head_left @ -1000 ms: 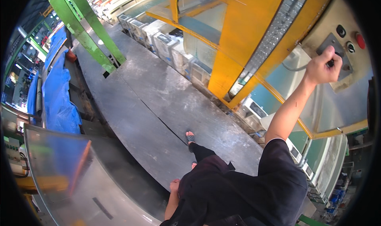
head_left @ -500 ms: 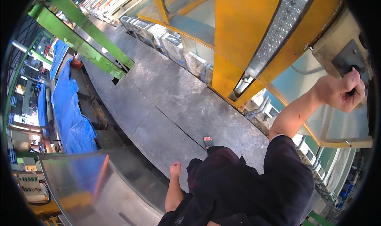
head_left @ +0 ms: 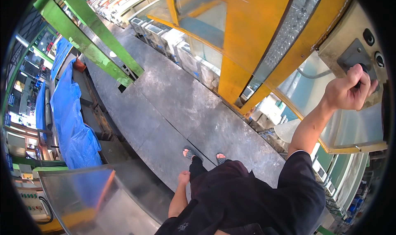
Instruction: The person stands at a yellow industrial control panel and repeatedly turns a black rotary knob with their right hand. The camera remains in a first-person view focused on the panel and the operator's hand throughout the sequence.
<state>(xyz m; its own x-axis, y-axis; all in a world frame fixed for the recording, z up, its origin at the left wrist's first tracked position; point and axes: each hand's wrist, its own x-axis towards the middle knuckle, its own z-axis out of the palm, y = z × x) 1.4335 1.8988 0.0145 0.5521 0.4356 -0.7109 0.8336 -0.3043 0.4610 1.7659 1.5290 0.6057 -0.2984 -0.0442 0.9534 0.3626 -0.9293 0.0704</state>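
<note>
My right hand (head_left: 350,88) is raised at the right and wrapped round a black control lever (head_left: 363,72). The lever sits on a dark grey plate (head_left: 348,57), fixed to a beige control box (head_left: 336,41). Two round black switches (head_left: 368,37) are on the same box, beyond the hand. The fingers cover most of the lever. Low at my left side hangs my left hand (head_left: 184,177), its fingers curled in, with nothing visible in them. It is over the grey floor plates and touches no object.
A yellow machine frame (head_left: 239,33) with clear panels stands ahead and right, above a row of white units (head_left: 181,49). Green posts (head_left: 88,55) rise at the far left. Blue tarpaulin (head_left: 70,119) and a clear sheet (head_left: 82,193) lie left of the grey walkway (head_left: 165,94).
A second foot has come into view on the walkway. The view has shifted, showing more of the control box and its switches. My right hand keeps its grip on the lever.
</note>
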